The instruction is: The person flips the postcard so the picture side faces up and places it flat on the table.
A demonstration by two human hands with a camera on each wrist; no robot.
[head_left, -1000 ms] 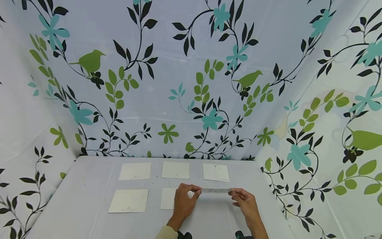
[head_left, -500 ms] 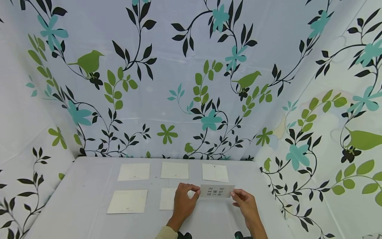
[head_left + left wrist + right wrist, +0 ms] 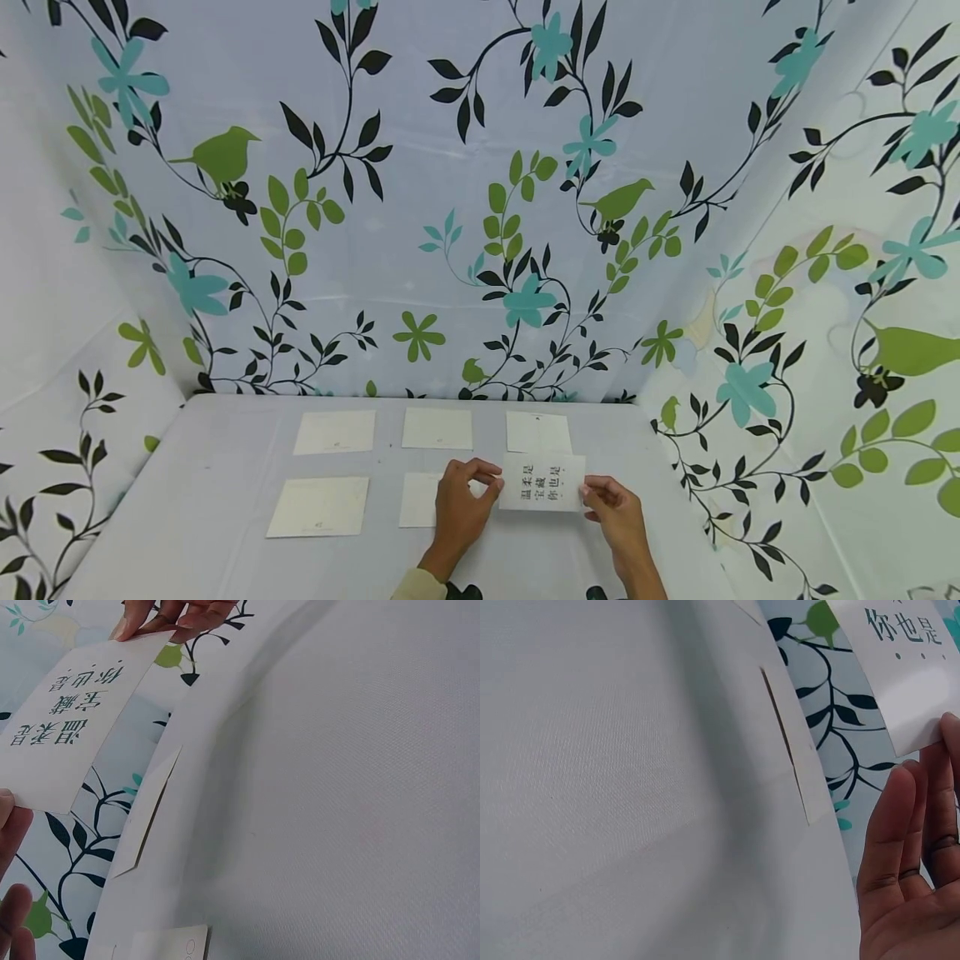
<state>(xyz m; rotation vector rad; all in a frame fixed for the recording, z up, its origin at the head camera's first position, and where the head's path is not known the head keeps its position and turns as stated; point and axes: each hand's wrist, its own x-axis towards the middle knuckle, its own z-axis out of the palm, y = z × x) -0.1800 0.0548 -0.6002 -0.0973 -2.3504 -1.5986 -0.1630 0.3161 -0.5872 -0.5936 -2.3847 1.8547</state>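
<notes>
A white card [image 3: 542, 483] printed with lines of dark Chinese characters is held up over the table's right half, its printed face toward the head camera. My left hand [image 3: 467, 508] pinches its left edge between thumb and index finger. Thumb and fingers of my right hand [image 3: 618, 517] pinch the opposite edge. In the left wrist view the card [image 3: 71, 720] hangs tilted above the table, with fingers at both ends. The right wrist view catches only part of the card [image 3: 907, 682], with the right hand [image 3: 915, 862] gripping its near corner.
Several cream cards lie on the white table [image 3: 217, 500]: back left [image 3: 334, 432], back middle [image 3: 438, 428], back right [image 3: 538, 432] and front left [image 3: 318, 506]. Another card [image 3: 417, 500] is partly hidden behind my left hand. A floral curtain [image 3: 420, 208] encloses the table.
The card was nearly edge-on a second ago; it has tipped so its printed face shows fully. Both hands keep their pinch and have barely shifted.
</notes>
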